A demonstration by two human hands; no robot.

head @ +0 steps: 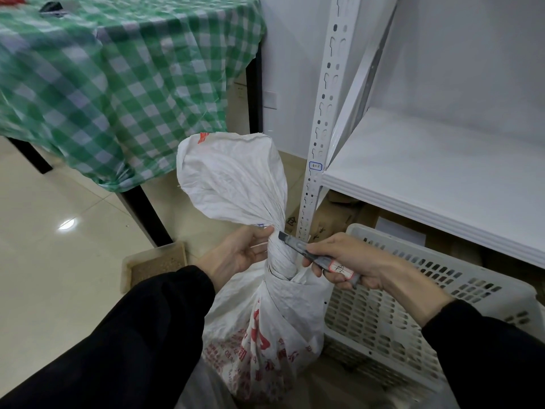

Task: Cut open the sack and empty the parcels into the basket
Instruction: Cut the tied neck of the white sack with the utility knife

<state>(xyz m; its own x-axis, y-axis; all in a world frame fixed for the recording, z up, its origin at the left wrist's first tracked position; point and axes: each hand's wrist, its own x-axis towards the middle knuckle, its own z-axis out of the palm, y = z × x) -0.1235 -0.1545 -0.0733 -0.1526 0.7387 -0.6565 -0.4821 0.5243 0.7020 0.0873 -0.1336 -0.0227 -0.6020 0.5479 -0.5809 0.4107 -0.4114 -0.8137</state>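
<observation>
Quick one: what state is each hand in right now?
The left hand holds the sack at its twisted neck.
The right hand grips the utility knife, blade against the neck.

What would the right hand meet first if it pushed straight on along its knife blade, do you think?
Probably the sack's gathered neck: the utility knife in the right hand points its blade at it. The left hand, gripping that neck, has its thumb just beyond, though depth is unclear.
</observation>
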